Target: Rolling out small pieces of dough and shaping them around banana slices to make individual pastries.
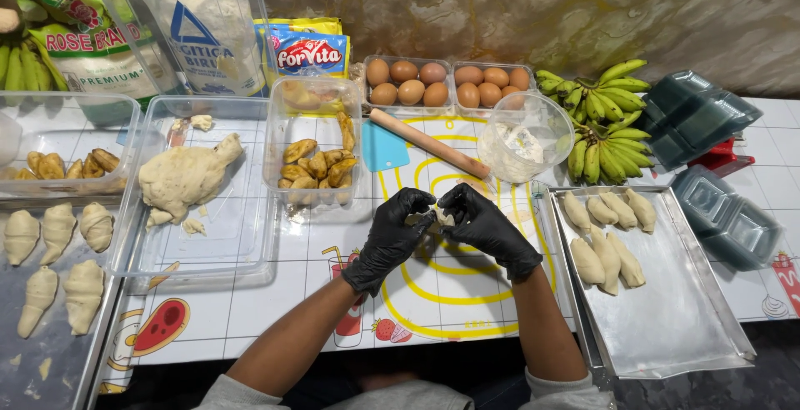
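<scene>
I'm seeing both gloved hands meeting over the mat point(467, 293): L hand point(398, 231) & R hand point(482, 225) are pinching a small dough piece point(439, 217) btwn fingertips, w/ the metal tray point(675, 327) of wrapped pieces lying just right.

A marbled brown-and-gold wall point(542, 10) rises behind a white tiled tabletop point(250, 293) printed with colourful food pictures.

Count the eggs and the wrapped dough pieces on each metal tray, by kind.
Eggs: 12
Dough pieces on right tray: 7
Dough pieces on left tray: 5
Total: 24
</scene>
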